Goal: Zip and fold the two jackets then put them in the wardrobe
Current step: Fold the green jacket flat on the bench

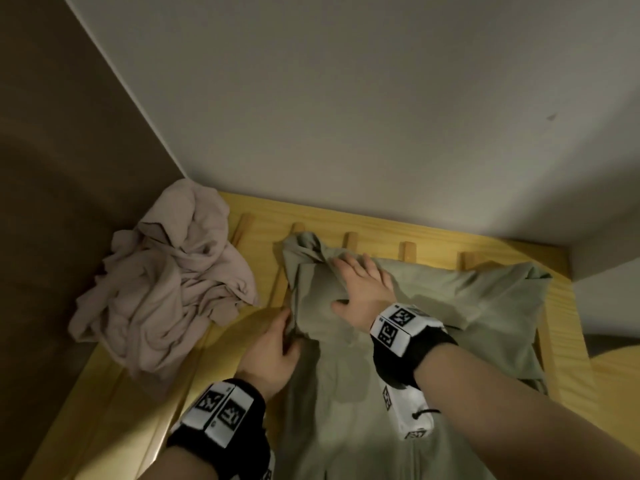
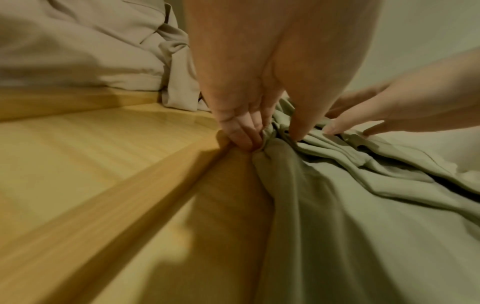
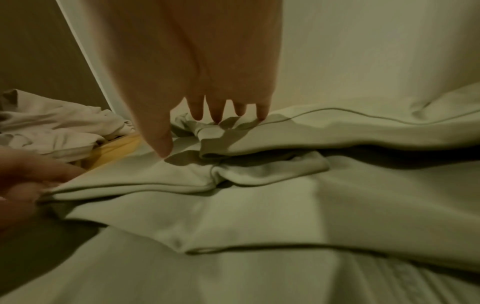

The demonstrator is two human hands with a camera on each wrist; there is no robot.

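A pale green jacket (image 1: 450, 306) lies spread on the yellow wooden slatted frame (image 1: 398, 230). My right hand (image 1: 360, 289) presses flat on its upper part with straight, spread fingers (image 3: 218, 115). My left hand (image 1: 273, 351) pinches the jacket's left edge, fabric bunched between thumb and fingers (image 2: 244, 139). The same green jacket (image 2: 363, 216) (image 3: 259, 205) fills both wrist views. A crumpled pinkish-beige jacket (image 1: 166, 282) lies in a heap at the left corner, apart from both hands.
A white wall (image 1: 346, 116) rises behind the frame and a brown wall (image 1: 52, 168) stands at the left. Bare wooden slats (image 2: 91, 154) show between the two jackets. The beige jacket (image 2: 78, 51) lies just beyond my left hand.
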